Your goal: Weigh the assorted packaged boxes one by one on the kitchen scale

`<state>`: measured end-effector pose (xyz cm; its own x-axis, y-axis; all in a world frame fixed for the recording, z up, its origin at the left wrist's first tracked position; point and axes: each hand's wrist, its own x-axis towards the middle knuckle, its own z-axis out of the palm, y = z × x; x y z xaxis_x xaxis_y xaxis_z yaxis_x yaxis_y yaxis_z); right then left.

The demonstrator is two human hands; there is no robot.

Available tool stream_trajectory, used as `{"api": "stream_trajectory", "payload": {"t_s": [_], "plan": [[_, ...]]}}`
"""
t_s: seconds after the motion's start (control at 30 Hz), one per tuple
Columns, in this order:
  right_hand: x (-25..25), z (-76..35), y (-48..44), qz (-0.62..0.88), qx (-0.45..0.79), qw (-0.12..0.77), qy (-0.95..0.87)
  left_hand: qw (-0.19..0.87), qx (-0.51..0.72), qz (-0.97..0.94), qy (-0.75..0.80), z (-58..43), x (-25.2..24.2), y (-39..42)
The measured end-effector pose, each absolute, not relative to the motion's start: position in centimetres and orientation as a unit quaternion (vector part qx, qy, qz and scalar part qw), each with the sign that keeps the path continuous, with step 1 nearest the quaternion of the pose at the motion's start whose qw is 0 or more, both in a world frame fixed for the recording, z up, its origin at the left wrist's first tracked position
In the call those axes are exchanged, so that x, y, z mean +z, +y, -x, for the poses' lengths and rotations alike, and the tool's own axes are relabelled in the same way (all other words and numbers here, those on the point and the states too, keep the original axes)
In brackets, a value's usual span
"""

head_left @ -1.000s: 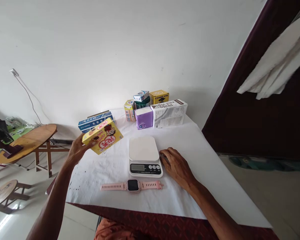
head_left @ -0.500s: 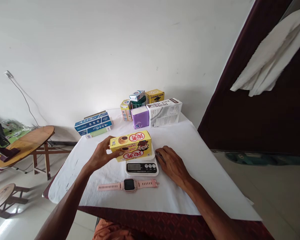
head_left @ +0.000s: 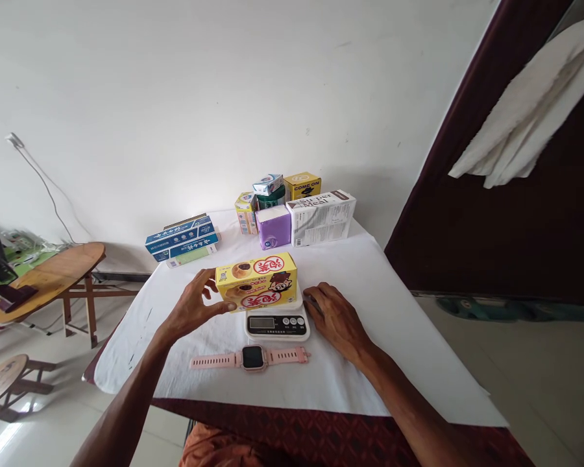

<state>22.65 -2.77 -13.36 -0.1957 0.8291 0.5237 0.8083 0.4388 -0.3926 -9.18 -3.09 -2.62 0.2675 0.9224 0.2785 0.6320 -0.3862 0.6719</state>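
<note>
A yellow snack box (head_left: 256,283) with red lettering lies on top of the white kitchen scale (head_left: 277,329), covering most of its platform. At the box's left end is my left hand (head_left: 194,303), its fingers and thumb apart; the thumb tip is by the lower front edge. My right hand (head_left: 338,319) rests on the cloth against the scale's right side, fingers loosely stretched out and holding nothing. In front of the scale, a pink smartwatch (head_left: 253,358) lies flat with its strap spread out. The scale's display looks dark.
Blue boxes (head_left: 181,237) lie at the table's back left. Further right stand a purple tissue pack (head_left: 274,228), a white Super Meal box (head_left: 322,219), a yellow box (head_left: 302,185) and small cartons. White cloth (head_left: 409,363) covers the table. A wooden stool (head_left: 10,383) stands on the left.
My left hand has loosened from the yellow box: its thumb has slid left off the front face and its fingers have spread. My right hand stays by the scale.
</note>
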Motion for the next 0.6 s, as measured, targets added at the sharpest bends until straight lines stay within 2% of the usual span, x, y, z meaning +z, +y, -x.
{"api": "stream_trajectory", "payload": {"t_s": [0.13, 0.27, 0.43, 0.6], "plan": [[-13.4, -22.7, -2.8, 0.527, 0.018, 0.347, -0.775, 0.287, 0.328, -0.750, 0.497, 8.3, -3.0, -3.2], [-13.2, -22.7, -2.9, 0.531, 0.024, 0.345, -0.773, 0.359, 0.397, -0.682, 0.499, 8.5, -3.4, -3.0], [-13.1, -22.6, -2.9, 0.531, 0.025, 0.347, -0.773, 0.263, 0.491, -0.622, 0.550, 10.5, -2.9, -1.1], [-13.2, -22.5, -2.9, 0.533, 0.019, 0.343, -0.773, 0.196, 0.511, -0.599, 0.584, 10.5, -3.3, 3.1]]}}
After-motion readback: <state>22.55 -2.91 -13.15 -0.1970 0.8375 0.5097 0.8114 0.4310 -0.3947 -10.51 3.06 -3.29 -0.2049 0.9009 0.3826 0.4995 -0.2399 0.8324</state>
